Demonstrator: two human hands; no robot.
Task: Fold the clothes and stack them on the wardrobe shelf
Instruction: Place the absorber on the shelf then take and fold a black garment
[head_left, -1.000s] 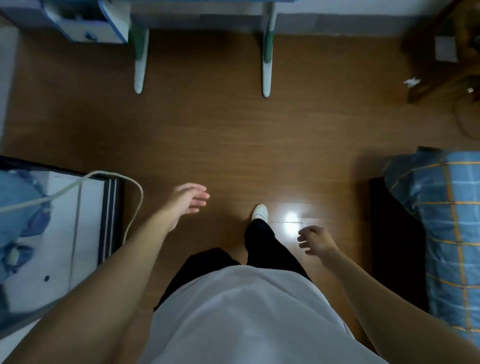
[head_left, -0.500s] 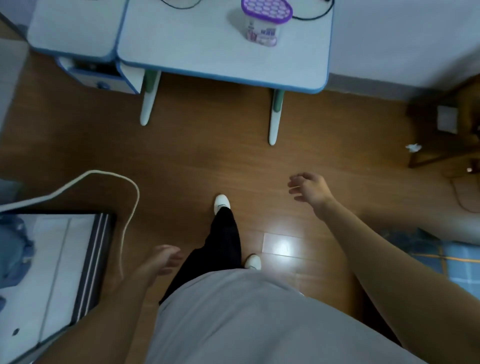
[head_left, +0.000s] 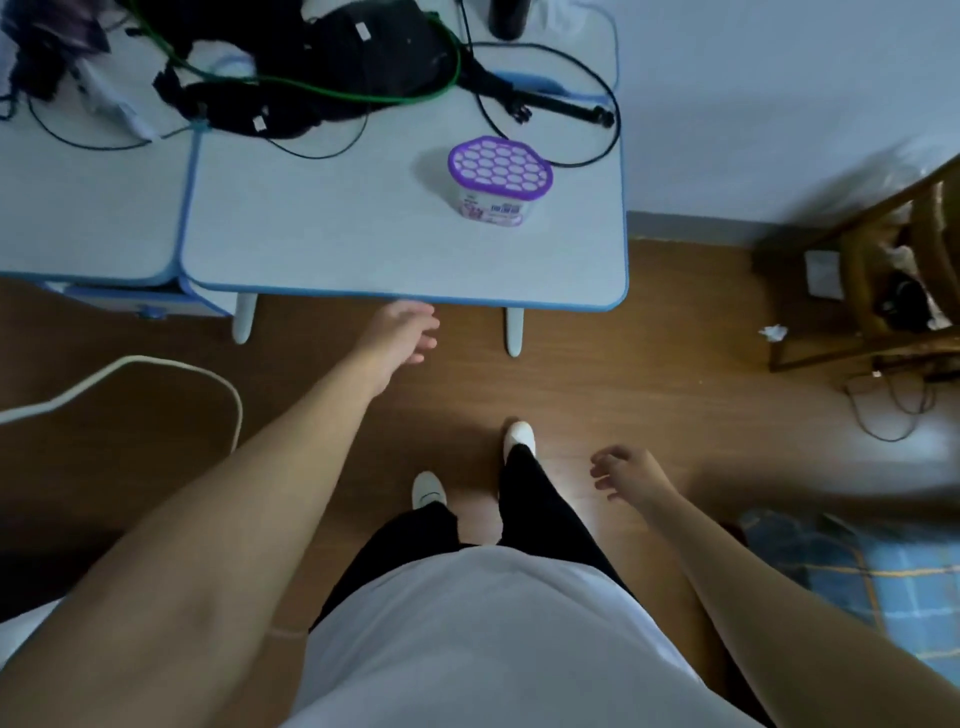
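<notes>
I stand on a brown wooden floor facing a light blue desk (head_left: 363, 244). My left hand (head_left: 402, 332) reaches forward just below the desk's front edge, fingers relaxed and holding nothing. My right hand (head_left: 626, 475) hangs lower at my right side, fingers loosely curled and empty. Dark garments or bags (head_left: 332, 67) lie tangled with cables at the back of the desk. No wardrobe or shelf is in view.
A purple-lidded tub (head_left: 496, 179) stands on the desk among black and green cables. A white cable (head_left: 156, 366) loops over the floor at left. A wooden chair (head_left: 883, 280) stands at right. A blue checked blanket (head_left: 883, 577) lies at lower right.
My view has tilted up and moved toward the desk. My left hand swung forward to the desk's edge, and my right hand dropped back to my side.
</notes>
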